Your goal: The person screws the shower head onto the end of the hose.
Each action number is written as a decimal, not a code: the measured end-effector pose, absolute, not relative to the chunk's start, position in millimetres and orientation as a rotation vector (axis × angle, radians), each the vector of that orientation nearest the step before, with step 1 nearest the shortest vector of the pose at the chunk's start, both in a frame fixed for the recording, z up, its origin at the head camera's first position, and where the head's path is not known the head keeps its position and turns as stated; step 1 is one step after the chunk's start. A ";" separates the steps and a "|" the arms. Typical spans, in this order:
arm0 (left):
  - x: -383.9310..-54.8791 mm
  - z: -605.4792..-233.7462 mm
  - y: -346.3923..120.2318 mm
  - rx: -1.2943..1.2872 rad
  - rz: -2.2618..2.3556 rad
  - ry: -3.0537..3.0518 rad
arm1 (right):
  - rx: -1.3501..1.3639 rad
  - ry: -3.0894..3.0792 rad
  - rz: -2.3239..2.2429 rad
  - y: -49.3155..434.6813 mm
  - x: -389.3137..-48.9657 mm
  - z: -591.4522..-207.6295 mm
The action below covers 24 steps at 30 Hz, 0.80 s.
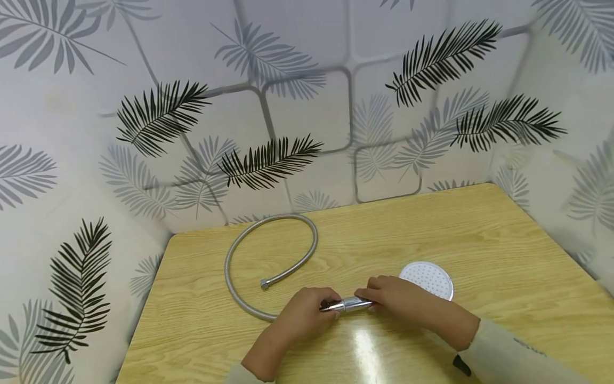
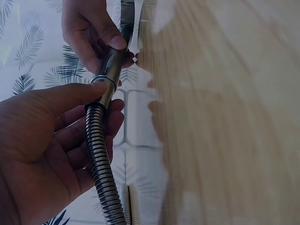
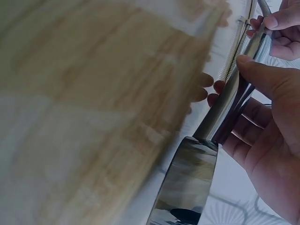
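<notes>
A chrome shower head with a round white spray face lies at the right, its face up in the head view. My right hand grips its handle, thumb along the top and fingers beneath. The ribbed metal shower hose meets the end of that handle in line. There my left hand pinches the hose's end fitting between thumb and fingers. Both hands are close together over the table, a short stretch of chrome showing between them.
The hose loops back over the wooden table, and its loose end with a hex nut lies behind my left hand. A leaf-patterned wall stands right behind the table's far edge.
</notes>
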<state>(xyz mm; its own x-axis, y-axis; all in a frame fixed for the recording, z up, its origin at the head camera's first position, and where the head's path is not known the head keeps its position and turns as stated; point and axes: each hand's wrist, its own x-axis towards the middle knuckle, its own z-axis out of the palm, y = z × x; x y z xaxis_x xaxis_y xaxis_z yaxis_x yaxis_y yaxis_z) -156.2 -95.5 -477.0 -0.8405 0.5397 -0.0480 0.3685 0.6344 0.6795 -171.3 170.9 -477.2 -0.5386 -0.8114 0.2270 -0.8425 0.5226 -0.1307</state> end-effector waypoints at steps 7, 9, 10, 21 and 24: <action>-156.1 -476.4 -94.1 0.725 0.935 2.617 | 1.435 -2.645 0.338 169.5 -171.1 -481.8; -155.7 -476.8 -94.0 0.738 0.919 2.622 | 1.428 -2.666 0.322 169.1 -170.6 -482.0; -155.6 -477.3 -94.1 0.745 0.913 2.623 | 1.423 -2.677 0.316 168.9 -170.5 -482.0; -154.9 -477.9 -99.9 0.721 0.865 2.633 | 1.344 -2.742 0.389 167.6 -168.7 -478.0; -155.4 -474.5 -103.3 0.696 0.910 2.613 | 1.340 -2.746 0.409 169.2 -168.8 -474.8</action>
